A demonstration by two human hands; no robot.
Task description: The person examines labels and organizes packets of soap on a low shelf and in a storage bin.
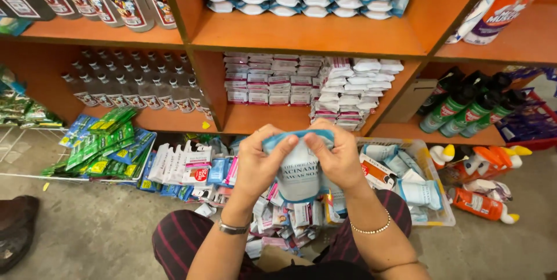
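held chest-high before the orange shelf [301, 33], soft, light blue-edged refill pouch [299, 170], likely slippery, pinched along its top seam, left hand [258, 167] and right hand [339, 158] fingers clamped there.

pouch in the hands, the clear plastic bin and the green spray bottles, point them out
pouch [299, 167]: head view, on its white front between the two hands.
clear plastic bin [435, 190]: head view, on its right wall.
green spray bottles [458, 112]: head view, on the body of one bottle on the low shelf.
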